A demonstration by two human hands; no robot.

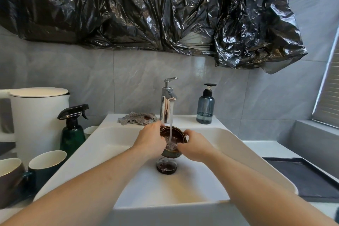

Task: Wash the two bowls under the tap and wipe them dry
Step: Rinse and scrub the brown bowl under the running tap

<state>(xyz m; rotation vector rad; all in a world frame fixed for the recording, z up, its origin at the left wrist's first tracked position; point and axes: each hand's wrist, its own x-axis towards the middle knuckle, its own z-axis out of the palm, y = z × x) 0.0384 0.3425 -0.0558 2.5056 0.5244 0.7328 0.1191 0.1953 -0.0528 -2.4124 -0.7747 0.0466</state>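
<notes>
Together we hold the dark bowl [173,140] under the chrome tap [167,103], whose stream of water [171,121] falls straight into it and pools at the bottom. Our left hand [151,138] curls its fingers over the bowl's left rim, and our right hand [196,147] grips the right rim and side, so both are closed around it above the white sink [229,145]. Directly below, on the sink floor, we see the second bowl [166,166], a small clear one holding dark liquid, partly hidden by the bowl we are rinsing. Behind the tap a patterned cloth [137,118] lies crumpled on the sink's back ledge, just left of the tap's base, and a blue pump bottle [205,108] stands on the ledge to the right. At our left, on the counter, a dark green spray bottle [72,131] stands beside the sink, with a white kettle [39,115] behind it and two cups [46,165] nearer to us; a third pale cup [90,131] peeks out between the spray bottle and the sink. To our right a dark mat [300,176] lies on the counter. Above, crinkled black plastic sheeting [146,9] covers the grey tiled wall [91,77].
</notes>
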